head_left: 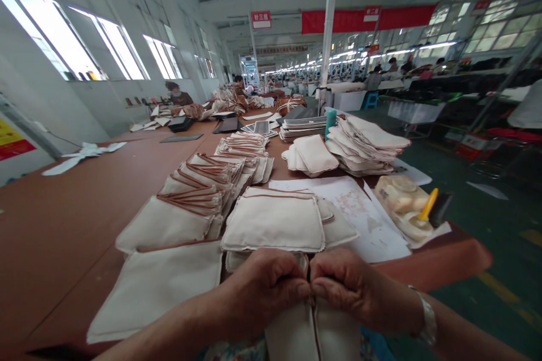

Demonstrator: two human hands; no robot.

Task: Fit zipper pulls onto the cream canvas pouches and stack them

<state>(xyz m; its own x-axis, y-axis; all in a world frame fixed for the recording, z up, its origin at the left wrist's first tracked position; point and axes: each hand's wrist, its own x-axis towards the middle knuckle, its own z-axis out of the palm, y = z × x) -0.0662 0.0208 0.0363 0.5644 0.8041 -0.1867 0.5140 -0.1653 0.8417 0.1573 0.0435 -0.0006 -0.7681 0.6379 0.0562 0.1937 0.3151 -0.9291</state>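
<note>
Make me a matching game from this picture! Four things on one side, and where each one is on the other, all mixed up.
Things:
1. cream, brown-edged flat piece
2. teal upright cylinder
3. slim yellow handle
4. small blue plastic stool

Places:
A. on the green floor, beyond the table
B. slanting up near the right edge of the brown table
C. pinched by the left hand and the right hand
D. beside the tall stack of cream pieces

Right pairs: 1-C, 2-D, 3-B, 4-A
</note>
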